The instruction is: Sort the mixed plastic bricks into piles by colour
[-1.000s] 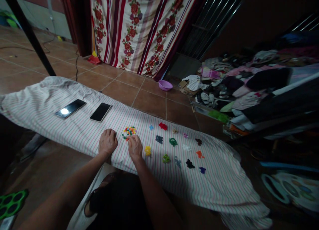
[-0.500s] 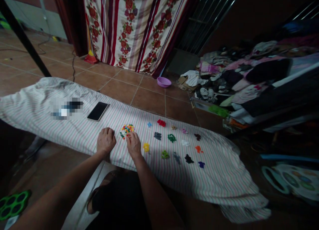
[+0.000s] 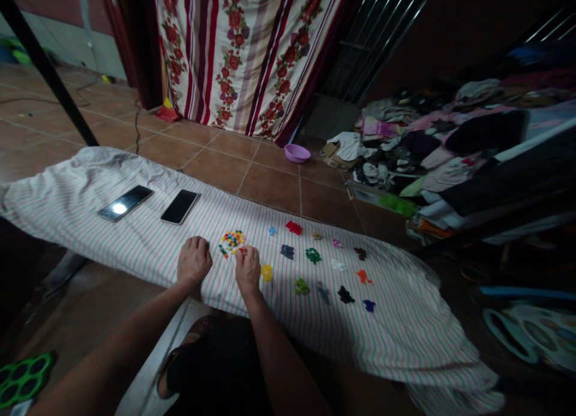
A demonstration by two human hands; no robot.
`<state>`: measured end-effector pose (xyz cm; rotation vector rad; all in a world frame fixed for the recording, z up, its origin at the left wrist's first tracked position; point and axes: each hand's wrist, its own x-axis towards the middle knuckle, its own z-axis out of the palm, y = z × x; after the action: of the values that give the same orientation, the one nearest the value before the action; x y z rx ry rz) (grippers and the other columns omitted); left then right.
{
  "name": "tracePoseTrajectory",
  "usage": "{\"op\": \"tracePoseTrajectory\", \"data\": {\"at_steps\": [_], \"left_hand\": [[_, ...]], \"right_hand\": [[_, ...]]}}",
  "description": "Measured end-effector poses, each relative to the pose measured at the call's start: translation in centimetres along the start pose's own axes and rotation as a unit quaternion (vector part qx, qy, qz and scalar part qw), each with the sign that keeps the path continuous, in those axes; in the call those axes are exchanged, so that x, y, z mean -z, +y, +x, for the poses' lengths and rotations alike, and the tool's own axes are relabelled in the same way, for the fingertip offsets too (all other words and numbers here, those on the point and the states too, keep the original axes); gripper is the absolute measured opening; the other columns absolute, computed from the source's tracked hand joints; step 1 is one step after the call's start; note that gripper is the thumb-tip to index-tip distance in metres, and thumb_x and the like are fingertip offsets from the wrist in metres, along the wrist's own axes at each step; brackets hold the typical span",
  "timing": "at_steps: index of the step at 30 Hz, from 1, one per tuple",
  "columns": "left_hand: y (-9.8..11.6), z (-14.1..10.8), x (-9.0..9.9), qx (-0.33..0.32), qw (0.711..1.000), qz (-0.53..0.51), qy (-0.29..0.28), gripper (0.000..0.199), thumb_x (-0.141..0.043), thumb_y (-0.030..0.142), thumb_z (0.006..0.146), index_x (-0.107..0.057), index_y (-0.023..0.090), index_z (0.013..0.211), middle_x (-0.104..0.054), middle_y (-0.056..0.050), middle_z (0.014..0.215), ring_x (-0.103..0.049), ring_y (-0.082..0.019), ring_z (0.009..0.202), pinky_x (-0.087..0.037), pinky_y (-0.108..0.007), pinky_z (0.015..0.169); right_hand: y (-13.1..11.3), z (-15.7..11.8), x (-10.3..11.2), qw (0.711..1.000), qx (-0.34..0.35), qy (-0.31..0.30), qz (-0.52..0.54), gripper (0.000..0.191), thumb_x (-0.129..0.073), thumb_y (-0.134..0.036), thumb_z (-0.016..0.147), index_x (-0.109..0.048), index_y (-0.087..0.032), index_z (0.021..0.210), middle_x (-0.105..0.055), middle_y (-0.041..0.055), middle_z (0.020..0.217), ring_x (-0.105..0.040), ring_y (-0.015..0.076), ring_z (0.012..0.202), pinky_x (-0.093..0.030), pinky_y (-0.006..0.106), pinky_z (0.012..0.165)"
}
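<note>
My right hand [image 3: 247, 269] is closed in a pinch, with a small red piece [image 3: 242, 249] at its fingertips. Just beyond its fingers lies a loose pile of tiny mixed-colour pieces [image 3: 233, 240]. To the left of the pile my left hand [image 3: 195, 259] rests on the striped cloth, its fingers curled down and nothing visible in them. Small single-colour heaps spread to the right: yellow pieces [image 3: 267, 272] beside my right hand, red pieces [image 3: 293, 227], dark green pieces [image 3: 312, 256], light green pieces [image 3: 300, 286] and black pieces [image 3: 345, 294], among several others.
Two phones lie on the left of the striped cloth [image 3: 387, 338]: one dark phone [image 3: 180, 207] and one reflecting a light [image 3: 130, 201]. A purple bowl [image 3: 297, 153] stands on the tiled floor beyond. Clothes [image 3: 432, 134] are heaped at the right.
My right hand has shifted slightly right, toward the near side of the mixed pile, still pinching. My left hand stays on the cloth. The view has tilted a little.
</note>
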<state>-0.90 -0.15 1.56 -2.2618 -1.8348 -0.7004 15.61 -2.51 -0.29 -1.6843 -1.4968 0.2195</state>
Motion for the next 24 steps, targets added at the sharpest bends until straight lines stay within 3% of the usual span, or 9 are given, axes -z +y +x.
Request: {"op": "tracePoseTrajectory", "data": {"at_steps": [5,10,16,24], "left_hand": [[0.01,0.0,-0.15,-0.004,1.0,0.001,0.004,0.012,-0.045,0.018,0.082,-0.056,0.017,0.085,-0.059,-0.012,0.089,-0.051,-0.026,0.089,-0.042,-0.039,0.083],[-0.1,-0.01,-0.16,0.003,1.0,-0.002,-0.002,0.011,-0.047,0.018,0.08,-0.057,0.017,0.086,-0.059,-0.012,0.09,-0.051,-0.027,0.091,-0.042,-0.039,0.084],[-0.15,-0.01,-0.03,-0.001,1.0,-0.004,-0.001,0.011,-0.047,0.018,0.08,-0.057,0.017,0.085,-0.059,-0.012,0.089,-0.052,-0.027,0.09,-0.042,-0.039,0.082],[-0.3,-0.05,-0.01,-0.02,1.0,0.0,0.02,0.011,-0.047,0.019,0.081,-0.057,0.017,0.084,-0.059,-0.011,0.085,-0.052,-0.026,0.087,-0.042,-0.038,0.079]], "right_hand": [[0.54,0.0,-0.17,0.998,0.021,0.018,0.048,0.018,-0.042,-0.032,0.096,-0.054,-0.02,0.098,-0.062,0.0071,0.093,-0.059,0.019,0.088,-0.047,0.033,0.081],[0.4,-0.21,-0.07,0.998,0.009,0.052,0.032,0.022,-0.04,-0.036,0.096,-0.055,-0.019,0.097,-0.063,0.0082,0.089,-0.06,0.0203,0.086,-0.048,0.034,0.079],[-0.08,-0.31,-0.1,0.999,0.02,-0.032,0.037,0.023,-0.039,-0.034,0.096,-0.055,-0.019,0.101,-0.066,0.0068,0.09,-0.063,0.0187,0.085,-0.049,0.03,0.078],[0.02,-0.28,0.48,0.997,-0.016,-0.035,0.064,0.02,-0.046,-0.037,0.093,-0.058,-0.021,0.099,-0.068,0.005,0.091,-0.065,0.0183,0.084,-0.051,0.03,0.078]]}}
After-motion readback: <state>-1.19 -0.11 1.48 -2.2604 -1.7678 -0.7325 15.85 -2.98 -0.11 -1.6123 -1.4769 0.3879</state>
